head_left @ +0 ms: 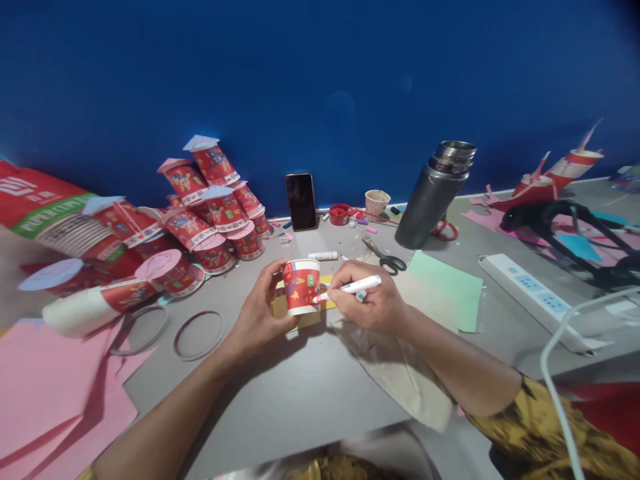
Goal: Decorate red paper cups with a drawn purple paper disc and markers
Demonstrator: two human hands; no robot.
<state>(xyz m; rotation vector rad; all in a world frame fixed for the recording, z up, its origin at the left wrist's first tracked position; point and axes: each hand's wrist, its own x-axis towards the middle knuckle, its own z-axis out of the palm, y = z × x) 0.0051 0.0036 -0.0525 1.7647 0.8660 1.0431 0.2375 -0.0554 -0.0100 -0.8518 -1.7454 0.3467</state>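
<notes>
My left hand (261, 308) is closed around a small red printed paper cup (301, 285), held upside down just above the grey table (300, 393). My right hand (367, 303) grips a white marker pen (353, 288) whose red tip touches the cup's side. Under the cup lies a yellow paper piece (280, 305). A clear plastic sheet (395, 370) lies under my right forearm.
A pile of decorated red cups (210, 213) lies at the left, with pink paper (45, 393) and two wire rings (199, 335). A phone (301, 200) leans on the blue wall. Scissors (387, 259), a steel flask (433, 197), green paper (447, 287) and a power strip (535, 297) sit at the right.
</notes>
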